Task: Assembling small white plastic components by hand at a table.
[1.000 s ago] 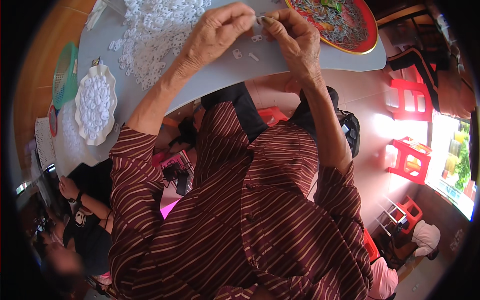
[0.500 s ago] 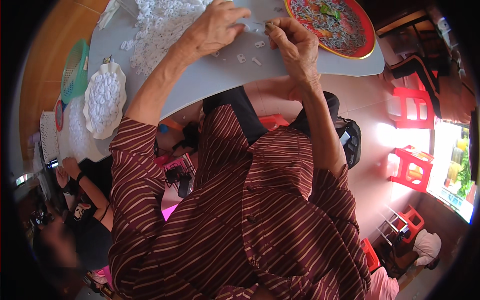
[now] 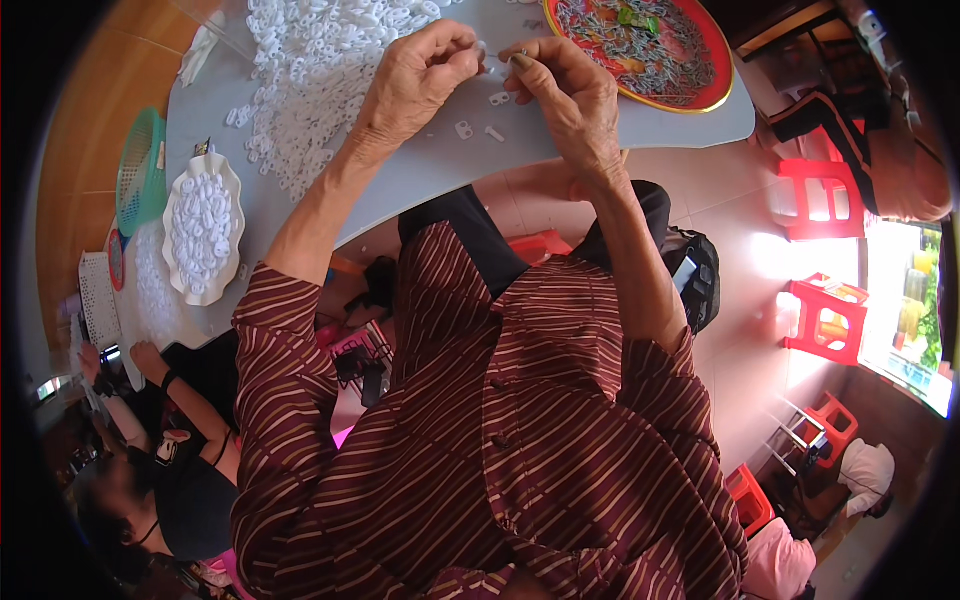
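Observation:
Above the grey table, my left hand [image 3: 420, 85] pinches a small white plastic piece [image 3: 481, 48] that is mostly covered by the fingers. My right hand [image 3: 575, 100] faces it with thumb and forefinger pinched on what looks like a thin metal nail, its end pointing at the left hand. The fingertips of the two hands are close but apart. Below them lie a few loose white plastic pieces [image 3: 464, 130]. A large heap of white plastic pieces [image 3: 310, 90] spreads left of my left hand. Right of my right hand is a red, gold-rimmed tray [image 3: 727, 75] of small grey nails [image 3: 655, 65].
A scalloped white dish [image 3: 238, 225] full of white pieces stands at the table's left edge, near a green basket [image 3: 128, 190]. Another person [image 3: 190, 400] works at the lower left. Red plastic stools [image 3: 828, 325] and a black bag [image 3: 703, 280] are on the right.
My left hand has closed from spread fingers into a pinch on a white piece. Both hands have come nearer together, and the view has shifted slightly.

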`<state>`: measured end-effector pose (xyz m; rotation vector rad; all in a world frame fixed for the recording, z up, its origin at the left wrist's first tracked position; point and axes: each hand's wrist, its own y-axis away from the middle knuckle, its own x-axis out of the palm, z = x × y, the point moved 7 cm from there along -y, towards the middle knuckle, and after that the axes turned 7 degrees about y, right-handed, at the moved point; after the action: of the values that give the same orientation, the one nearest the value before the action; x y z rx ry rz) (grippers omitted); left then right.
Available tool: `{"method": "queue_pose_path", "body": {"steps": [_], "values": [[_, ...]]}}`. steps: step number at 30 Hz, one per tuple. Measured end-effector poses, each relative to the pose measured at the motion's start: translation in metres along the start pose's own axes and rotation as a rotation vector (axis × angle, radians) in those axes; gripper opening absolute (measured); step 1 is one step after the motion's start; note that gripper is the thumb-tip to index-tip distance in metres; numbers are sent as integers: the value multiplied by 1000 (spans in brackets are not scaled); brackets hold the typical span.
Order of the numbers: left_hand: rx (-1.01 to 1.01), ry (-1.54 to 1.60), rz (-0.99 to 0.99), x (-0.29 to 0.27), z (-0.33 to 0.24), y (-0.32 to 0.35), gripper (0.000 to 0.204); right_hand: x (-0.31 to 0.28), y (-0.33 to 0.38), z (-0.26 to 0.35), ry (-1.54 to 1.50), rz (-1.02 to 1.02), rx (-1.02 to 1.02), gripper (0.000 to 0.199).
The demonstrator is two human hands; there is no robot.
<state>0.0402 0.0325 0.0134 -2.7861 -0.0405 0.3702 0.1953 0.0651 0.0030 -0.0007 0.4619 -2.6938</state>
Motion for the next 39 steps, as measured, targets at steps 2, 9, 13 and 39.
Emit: {"method": "queue_pose_path", "body": {"steps": [2, 9, 13, 39], "values": [[28, 21, -10, 5, -2, 2, 14, 4, -1, 7, -30, 26, -84, 16], [16, -48, 15, 16, -6, 6, 17, 5, -1, 4, 37, 45, -118, 16], [-41, 93, -7, 9, 4, 8, 18, 3, 0, 4, -40, 14, -39, 16], [-220, 418, -12, 6, 11, 9, 24, 3, 4, 1, -30, -28, -4, 19]]}}
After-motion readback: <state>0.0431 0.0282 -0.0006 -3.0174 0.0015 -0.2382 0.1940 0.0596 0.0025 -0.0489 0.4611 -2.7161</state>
